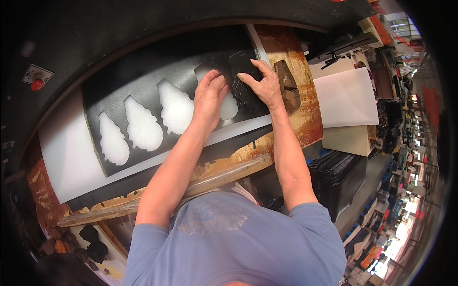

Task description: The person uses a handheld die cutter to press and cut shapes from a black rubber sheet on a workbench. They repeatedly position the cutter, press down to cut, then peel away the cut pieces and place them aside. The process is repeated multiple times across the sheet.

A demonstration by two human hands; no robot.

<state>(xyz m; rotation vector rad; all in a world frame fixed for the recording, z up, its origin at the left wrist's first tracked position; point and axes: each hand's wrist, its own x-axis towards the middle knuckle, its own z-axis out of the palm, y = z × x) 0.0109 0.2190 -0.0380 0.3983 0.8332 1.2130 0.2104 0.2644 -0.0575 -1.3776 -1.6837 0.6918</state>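
The right hand (268, 89) stood with thumb and forefinger wide apart over a slotted black shape (243, 99) at the right end of the black sheet (119, 88); whether the tips pressed on it could not be told. The left hand (207, 97) kept its fingers close together above a greyish opening (230, 108), the fourth in the row; whether it held anything was hidden.

A sideways nudge from either hand could have turned the slotted shape or pushed it over the neighbouring opening, since the two lay just beside each other. A dragging left palm could have caught the opening's edge and creased the black sheet, or slid it across the white sheet (67, 148) beneath.

To the left, three bright openings (144, 128) left narrow strips between them, which a careless pull might have torn. On the right, a dark piece (287, 90) lay on the worn brown board (310, 117), where a swing of the right wrist could have knocked it. Beyond, the dark overhanging beam (143, 21) posed a likely pinching hazard, were it to move.
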